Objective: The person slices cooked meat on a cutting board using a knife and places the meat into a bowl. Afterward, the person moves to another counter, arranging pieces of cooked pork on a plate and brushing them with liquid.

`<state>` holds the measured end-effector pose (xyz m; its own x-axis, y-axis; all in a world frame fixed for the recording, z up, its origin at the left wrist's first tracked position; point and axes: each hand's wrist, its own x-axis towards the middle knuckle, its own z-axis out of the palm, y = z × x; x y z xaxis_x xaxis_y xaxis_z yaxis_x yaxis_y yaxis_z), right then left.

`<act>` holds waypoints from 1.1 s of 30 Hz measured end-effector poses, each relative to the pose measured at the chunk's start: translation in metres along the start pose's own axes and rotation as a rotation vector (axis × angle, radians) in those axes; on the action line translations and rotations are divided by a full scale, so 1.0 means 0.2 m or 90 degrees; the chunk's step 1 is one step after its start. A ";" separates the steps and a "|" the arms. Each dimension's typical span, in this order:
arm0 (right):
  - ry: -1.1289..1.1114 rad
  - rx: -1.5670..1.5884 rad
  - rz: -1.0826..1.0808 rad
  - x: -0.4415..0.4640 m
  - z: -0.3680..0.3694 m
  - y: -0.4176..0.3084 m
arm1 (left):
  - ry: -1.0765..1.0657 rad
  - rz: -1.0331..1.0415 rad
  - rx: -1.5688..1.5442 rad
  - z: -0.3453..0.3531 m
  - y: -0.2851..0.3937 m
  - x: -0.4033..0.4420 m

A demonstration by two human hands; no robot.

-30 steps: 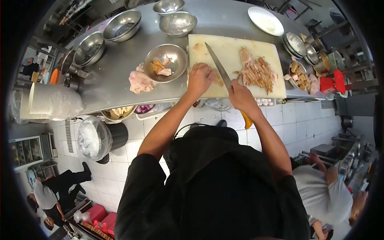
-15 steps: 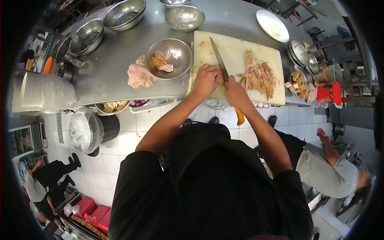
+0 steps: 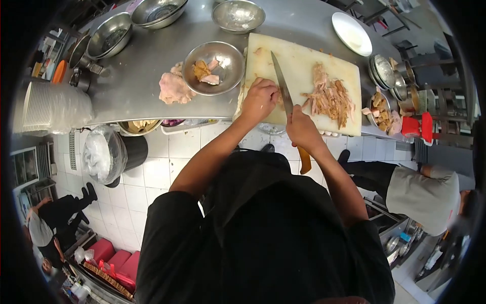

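Observation:
My right hand [image 3: 302, 129] is wrapped round the yellow handle of a long knife [image 3: 283, 83], its blade pointing away across the white cutting board [image 3: 291, 53]. Just left of the blade, my left hand [image 3: 261, 99] has its fingers curled down on the board, over a piece of meat that is mostly hidden. Sliced meat [image 3: 331, 99] lies in a heap on the board's right half. A steel bowl [image 3: 230, 68] with a few meat pieces stands left of the board, and a pale lump of raw meat [image 3: 173, 88] lies beside it.
More steel bowls [image 3: 238, 16] stand along the back and left. A white plate [image 3: 352, 34] is at the back right, near stacked bowls and a bowl of meat chunks [image 3: 378, 109]. Stacked containers [image 3: 55, 107] sit at the left edge. Other people [image 3: 422, 195] are behind on both sides.
The view has shifted a little. The knife has swung slightly and stays beside my left hand, whose fingers remain curled on the board. The person at the right has moved.

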<state>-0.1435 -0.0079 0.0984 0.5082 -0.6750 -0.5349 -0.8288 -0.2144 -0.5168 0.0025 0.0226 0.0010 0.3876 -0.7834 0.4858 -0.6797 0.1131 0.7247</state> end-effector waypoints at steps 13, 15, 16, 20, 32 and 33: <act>0.015 -0.003 -0.076 0.17 -0.15 -0.10 | 0.018 -0.018 -0.025 0.00 -0.05 -0.01; 0.009 -0.001 -0.069 0.11 -0.13 -0.09 | 0.038 -0.035 -0.016 0.00 -0.05 -0.02; 0.008 0.014 -0.060 0.09 -0.10 -0.10 | 0.061 -0.050 -0.006 0.00 -0.04 -0.01; 0.139 -0.101 -0.133 0.26 0.12 0.11 | 0.011 -0.019 -0.010 0.01 -0.05 -0.01; 0.024 0.014 -0.067 0.20 -0.07 -0.11 | 0.019 -0.001 -0.012 -0.01 -0.05 -0.02; 0.020 0.013 -0.065 0.22 0.00 -0.07 | 0.003 -0.005 -0.020 -0.01 -0.05 -0.02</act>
<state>-0.1097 -0.0355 0.0816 0.5823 -0.6719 -0.4576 -0.7677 -0.2693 -0.5815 0.0092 0.0259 -0.0068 0.3958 -0.7815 0.4823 -0.6565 0.1265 0.7437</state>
